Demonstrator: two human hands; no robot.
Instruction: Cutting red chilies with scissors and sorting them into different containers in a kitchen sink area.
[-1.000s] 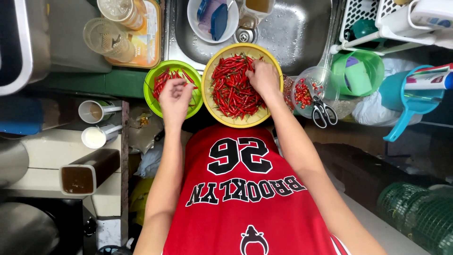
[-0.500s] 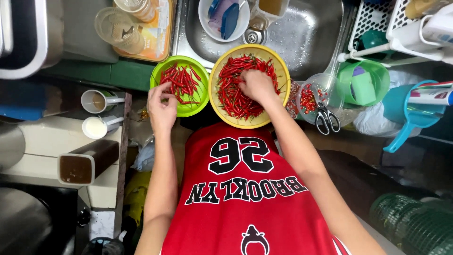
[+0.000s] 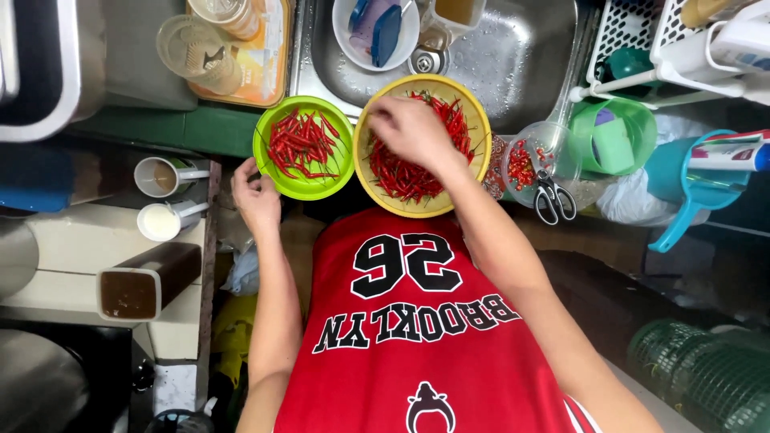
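My right hand reaches into a yellow bowl heaped with red chilies. Its fingertips are pinched together on chilies at the bowl's left side. My left hand sits just below and left of a green bowl, fingers loosely apart near its rim, with nothing seen in it. That green bowl holds a smaller pile of red chilies. Both bowls stand at the front edge of a steel sink.
A clear tub of cut chilies with scissors lies right of the yellow bowl, then a green tub and a teal jug. Two mugs and a brown container stand left. A white bowl sits in the sink.
My left hand has drawn back from over the green bowl to its lower left rim. My right hand has shifted leftward inside the yellow bowl.
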